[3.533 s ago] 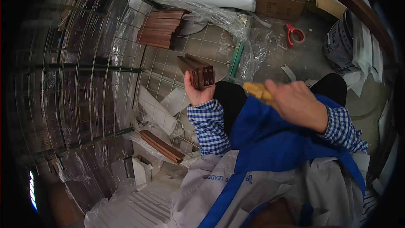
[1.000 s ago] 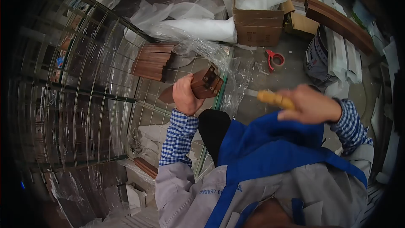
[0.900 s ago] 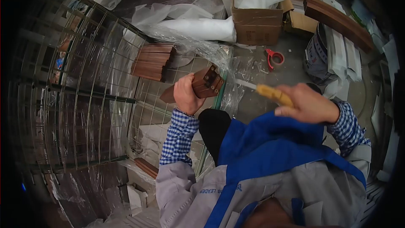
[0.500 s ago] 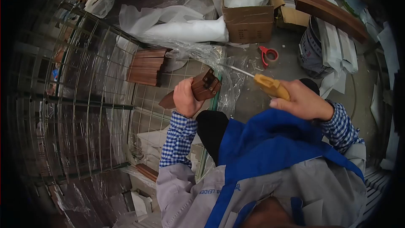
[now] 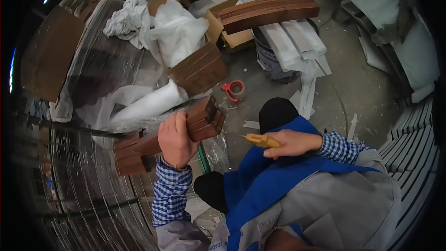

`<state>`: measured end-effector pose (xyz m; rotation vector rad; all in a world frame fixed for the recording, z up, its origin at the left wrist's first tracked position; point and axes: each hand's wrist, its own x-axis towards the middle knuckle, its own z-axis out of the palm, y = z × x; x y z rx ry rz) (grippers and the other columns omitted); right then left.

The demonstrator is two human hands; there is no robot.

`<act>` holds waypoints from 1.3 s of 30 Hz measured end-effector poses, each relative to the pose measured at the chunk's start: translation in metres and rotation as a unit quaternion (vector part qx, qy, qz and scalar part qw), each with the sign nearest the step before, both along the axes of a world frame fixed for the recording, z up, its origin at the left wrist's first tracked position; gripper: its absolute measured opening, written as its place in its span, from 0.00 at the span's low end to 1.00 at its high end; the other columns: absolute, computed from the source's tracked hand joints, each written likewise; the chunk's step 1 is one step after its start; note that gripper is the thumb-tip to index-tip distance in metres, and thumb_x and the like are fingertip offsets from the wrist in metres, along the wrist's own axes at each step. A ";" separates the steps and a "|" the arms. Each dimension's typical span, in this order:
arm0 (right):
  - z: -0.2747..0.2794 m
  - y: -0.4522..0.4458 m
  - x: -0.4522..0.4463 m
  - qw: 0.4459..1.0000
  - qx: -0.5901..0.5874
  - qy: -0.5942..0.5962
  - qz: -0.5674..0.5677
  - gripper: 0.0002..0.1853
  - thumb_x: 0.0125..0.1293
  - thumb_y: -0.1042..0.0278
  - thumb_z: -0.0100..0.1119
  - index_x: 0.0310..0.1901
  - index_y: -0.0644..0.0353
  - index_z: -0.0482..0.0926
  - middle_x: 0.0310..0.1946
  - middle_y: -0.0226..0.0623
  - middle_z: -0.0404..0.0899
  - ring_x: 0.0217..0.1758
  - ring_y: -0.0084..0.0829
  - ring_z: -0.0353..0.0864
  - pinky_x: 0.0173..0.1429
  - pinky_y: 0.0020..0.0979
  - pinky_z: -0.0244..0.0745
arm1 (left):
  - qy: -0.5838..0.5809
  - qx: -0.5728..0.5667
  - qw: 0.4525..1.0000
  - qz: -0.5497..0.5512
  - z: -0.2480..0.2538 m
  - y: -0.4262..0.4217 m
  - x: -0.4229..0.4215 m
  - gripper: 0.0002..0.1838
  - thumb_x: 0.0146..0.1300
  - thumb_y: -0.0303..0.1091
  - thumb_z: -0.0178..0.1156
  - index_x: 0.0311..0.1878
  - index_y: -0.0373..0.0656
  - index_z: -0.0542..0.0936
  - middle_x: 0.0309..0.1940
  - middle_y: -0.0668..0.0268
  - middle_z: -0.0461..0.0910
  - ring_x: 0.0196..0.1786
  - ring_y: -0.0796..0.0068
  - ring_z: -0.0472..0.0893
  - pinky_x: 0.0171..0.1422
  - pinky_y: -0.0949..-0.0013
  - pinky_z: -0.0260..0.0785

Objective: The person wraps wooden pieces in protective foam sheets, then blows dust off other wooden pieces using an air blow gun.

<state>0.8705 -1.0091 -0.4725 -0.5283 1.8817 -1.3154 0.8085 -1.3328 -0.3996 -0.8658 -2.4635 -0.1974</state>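
Left of centre, your left hand (image 5: 177, 140) is clamped around a bundle of reddish-brown strips (image 5: 203, 123), tilted, its near end toward mid-frame. Your right hand (image 5: 290, 143), just right of centre, is wrapped around a yellow-handled tool (image 5: 261, 140) pointing left, apart from the bundle. A loosened left grip could let strips slide; a slipping tool could jab your left fingers or black-clad leg (image 5: 211, 190).

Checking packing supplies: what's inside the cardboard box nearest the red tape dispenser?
Crumpled white sheeting shows in the cardboard box, rising above its rim. Anything beneath is covered, so I can't tell what's there.
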 end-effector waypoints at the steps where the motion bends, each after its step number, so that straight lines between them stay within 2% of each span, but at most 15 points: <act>1: 0.002 0.002 0.002 0.998 0.048 0.038 0.022 0.29 0.72 0.40 0.57 0.57 0.60 0.74 0.35 0.41 0.84 0.36 0.36 0.86 0.43 0.35 0.77 | 0.002 -0.013 0.999 -0.044 0.016 0.021 -0.017 0.37 0.40 0.37 0.77 0.55 0.35 0.73 0.42 0.53 0.77 0.44 0.51 0.78 0.47 0.56 0.69; 4: -0.010 0.009 0.004 0.996 0.052 0.066 0.043 0.32 0.72 0.37 0.53 0.60 0.61 0.73 0.36 0.48 0.84 0.40 0.48 0.85 0.46 0.42 0.77 | -0.032 -0.039 0.990 -0.134 0.061 0.109 -0.068 0.34 0.37 0.31 0.74 0.51 0.36 0.72 0.38 0.55 0.74 0.43 0.52 0.77 0.47 0.56 0.69; 8: -0.018 0.011 -0.012 0.998 0.014 0.062 0.022 0.34 0.72 0.39 0.55 0.64 0.64 0.70 0.38 0.52 0.83 0.41 0.51 0.85 0.46 0.43 0.77 | -0.015 -0.069 0.963 -0.261 0.075 0.233 -0.142 0.26 0.43 0.29 0.70 0.47 0.36 0.73 0.38 0.55 0.77 0.43 0.55 0.80 0.48 0.58 0.73; 10: -0.036 0.009 -0.023 0.998 -0.034 0.052 0.011 0.36 0.71 0.39 0.57 0.66 0.63 0.68 0.36 0.52 0.82 0.39 0.50 0.84 0.43 0.42 0.77 | -0.032 -0.122 0.951 -0.282 0.068 0.294 -0.171 0.23 0.46 0.30 0.69 0.46 0.35 0.73 0.39 0.54 0.79 0.43 0.57 0.82 0.49 0.59 0.75; 13: -0.098 0.001 -0.031 0.983 -0.130 0.127 -0.015 0.36 0.71 0.39 0.58 0.65 0.62 0.69 0.35 0.50 0.81 0.37 0.48 0.83 0.41 0.41 0.76 | -0.090 -0.147 0.942 -0.288 0.057 0.368 -0.204 0.25 0.47 0.32 0.68 0.48 0.34 0.73 0.39 0.49 0.79 0.44 0.49 0.81 0.49 0.53 0.75; 15: -0.101 0.007 -0.041 0.988 -0.118 0.097 0.002 0.35 0.71 0.40 0.58 0.66 0.63 0.69 0.35 0.50 0.81 0.37 0.48 0.83 0.41 0.41 0.77 | -0.190 -0.186 0.934 -0.239 0.047 0.401 -0.220 0.25 0.53 0.35 0.69 0.52 0.34 0.74 0.46 0.51 0.82 0.48 0.55 0.84 0.54 0.62 0.77; 17: -0.101 0.012 -0.044 0.993 -0.104 0.060 0.019 0.35 0.71 0.40 0.58 0.66 0.63 0.69 0.36 0.49 0.81 0.37 0.47 0.83 0.41 0.41 0.77 | -0.220 -0.204 0.926 -0.231 0.033 0.418 -0.239 0.26 0.54 0.35 0.69 0.54 0.34 0.74 0.48 0.51 0.82 0.51 0.55 0.83 0.56 0.62 0.77; 19: -0.098 0.018 -0.044 0.972 -0.213 0.100 -0.024 0.36 0.72 0.41 0.58 0.69 0.63 0.66 0.36 0.49 0.80 0.36 0.47 0.83 0.41 0.42 0.78 | -0.253 -0.214 0.919 -0.214 0.015 0.428 -0.249 0.27 0.55 0.36 0.70 0.56 0.33 0.74 0.50 0.51 0.81 0.53 0.55 0.83 0.58 0.62 0.76; 22: -0.097 0.024 -0.047 0.983 -0.174 0.064 0.000 0.38 0.73 0.41 0.58 0.72 0.63 0.64 0.37 0.50 0.80 0.36 0.47 0.84 0.40 0.41 0.78 | -0.215 -0.234 0.922 -0.223 -0.002 0.431 -0.254 0.33 0.56 0.36 0.70 0.63 0.32 0.72 0.59 0.52 0.75 0.64 0.60 0.74 0.67 0.60 0.67; 25: -0.101 0.019 -0.047 0.981 -0.190 0.049 -0.009 0.39 0.72 0.41 0.59 0.73 0.62 0.64 0.39 0.51 0.81 0.36 0.45 0.84 0.38 0.40 0.78 | -0.179 -0.173 0.943 -0.221 -0.022 0.429 -0.253 0.30 0.52 0.35 0.70 0.58 0.33 0.74 0.55 0.52 0.73 0.61 0.56 0.72 0.65 0.58 0.66; 27: -0.085 0.017 -0.054 0.983 -0.177 0.058 0.001 0.37 0.72 0.42 0.59 0.71 0.61 0.65 0.38 0.51 0.81 0.35 0.44 0.84 0.37 0.39 0.78 | -0.178 -0.147 0.948 -0.221 -0.034 0.422 -0.256 0.34 0.51 0.37 0.73 0.60 0.34 0.73 0.55 0.53 0.71 0.60 0.56 0.70 0.64 0.58 0.64; 29: -0.087 0.014 -0.052 0.984 -0.164 0.067 0.008 0.36 0.71 0.42 0.60 0.70 0.61 0.67 0.37 0.51 0.81 0.34 0.43 0.84 0.35 0.38 0.78 | -0.120 -0.036 0.965 -0.229 -0.043 0.414 -0.254 0.39 0.48 0.39 0.76 0.63 0.37 0.71 0.56 0.54 0.70 0.61 0.56 0.69 0.65 0.55 0.62; 31: -0.104 0.008 -0.045 0.987 -0.153 0.056 0.011 0.33 0.71 0.43 0.61 0.66 0.61 0.69 0.30 0.49 0.80 0.31 0.42 0.84 0.33 0.38 0.77 | -0.088 -0.030 0.972 -0.216 -0.046 0.399 -0.252 0.41 0.47 0.40 0.77 0.64 0.39 0.70 0.58 0.54 0.69 0.62 0.55 0.69 0.67 0.52 0.61; 35: -0.082 0.006 -0.049 0.991 -0.123 0.039 0.023 0.31 0.71 0.44 0.62 0.62 0.62 0.70 0.26 0.48 0.78 0.28 0.43 0.83 0.31 0.38 0.76 | -0.012 -0.071 0.984 -0.163 -0.048 0.349 -0.253 0.48 0.48 0.43 0.78 0.70 0.40 0.65 0.66 0.51 0.65 0.72 0.50 0.63 0.75 0.43 0.52; 39: -0.075 0.003 -0.049 0.990 -0.120 0.069 0.016 0.32 0.70 0.46 0.64 0.63 0.63 0.70 0.27 0.48 0.79 0.27 0.44 0.83 0.30 0.38 0.75 | -0.102 -0.064 0.984 -0.135 -0.051 0.308 -0.259 0.49 0.49 0.45 0.77 0.72 0.41 0.64 0.70 0.48 0.63 0.74 0.47 0.62 0.78 0.39 0.48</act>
